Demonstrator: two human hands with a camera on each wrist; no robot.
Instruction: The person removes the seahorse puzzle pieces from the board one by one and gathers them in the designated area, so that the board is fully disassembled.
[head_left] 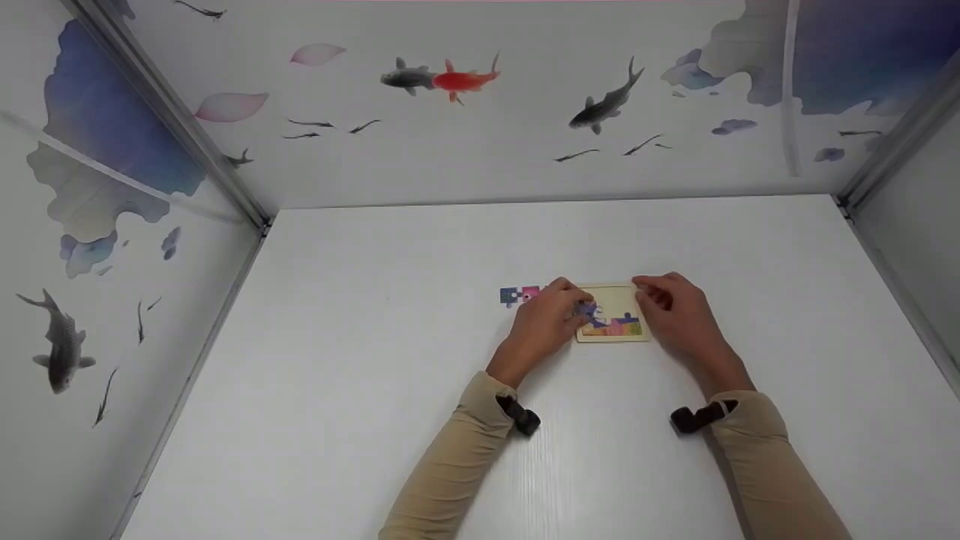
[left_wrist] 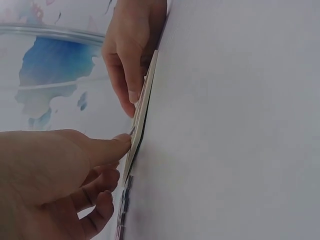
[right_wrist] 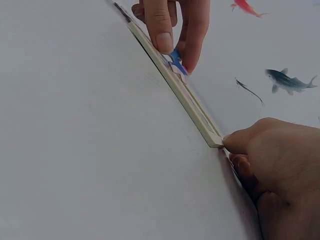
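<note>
A small wooden puzzle tray [head_left: 615, 341] lies on the table, with colourful jigsaw pieces [head_left: 622, 327] along its near side. My left hand [head_left: 547, 319] is over the tray's left side, and its thumb and fingers pinch a blue-purple puzzle piece [right_wrist: 176, 62]. At the tray's right edge is my right hand [head_left: 679, 311]. Its thumb and index finger grip the far right corner, the other fingers bent beside the frame. The right wrist view shows the thumb [right_wrist: 237, 141] against the tray's corner.
Loose puzzle pieces [head_left: 510, 295], blue and pink, lie joined just left of the tray, partly behind my left hand. The white table [head_left: 360, 337] is bounded by a back wall [head_left: 480, 165] and side walls printed with fish.
</note>
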